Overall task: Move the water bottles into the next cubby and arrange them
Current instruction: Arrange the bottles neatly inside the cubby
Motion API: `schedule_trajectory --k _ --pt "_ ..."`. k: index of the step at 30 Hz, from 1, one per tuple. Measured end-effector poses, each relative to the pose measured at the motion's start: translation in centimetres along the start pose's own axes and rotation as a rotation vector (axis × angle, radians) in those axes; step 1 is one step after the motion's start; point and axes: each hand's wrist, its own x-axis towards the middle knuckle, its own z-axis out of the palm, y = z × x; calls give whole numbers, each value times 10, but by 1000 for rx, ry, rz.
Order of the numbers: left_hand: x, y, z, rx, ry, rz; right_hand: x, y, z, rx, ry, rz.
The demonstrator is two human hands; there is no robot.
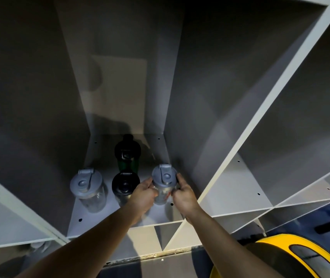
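Observation:
Several water bottles stand in the middle cubby [92, 221] of a white shelf unit. A clear bottle with a grey lid [163, 177] stands at the front right, upright on the cubby floor. My left hand [143, 194] grips its left side and my right hand [182, 194] grips its right side. To its left stands a bottle with a black lid [125, 184]. Behind that one is a dark green bottle with a black cap [127, 152]. Another clear bottle with a grey lid [87, 186] stands at the front left.
A white divider [180, 137] walls the cubby on the right, with another cubby [238, 189] beyond it. A lower shelf row runs under the cubby floor. A yellow and black object [280, 255] lies on the floor at the bottom right.

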Motion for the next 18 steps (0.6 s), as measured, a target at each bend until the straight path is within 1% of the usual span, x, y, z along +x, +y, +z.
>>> schedule_trajectory --k 6,9,11,15,18 --pt "-9 8 0 80 31 -6 -4 -3 -3 -35 1 14" --pt "-27 26 2 123 68 10 -1 -5 -1 -11 45 -12" --pt "-30 36 -6 123 114 25 3 -10 4 22 54 -42" --pt "-17 50 -38 178 229 72 5 -41 22 33 64 -132" --pt "-14 68 -59 170 314 102 11 -58 43 31 -3 -148"
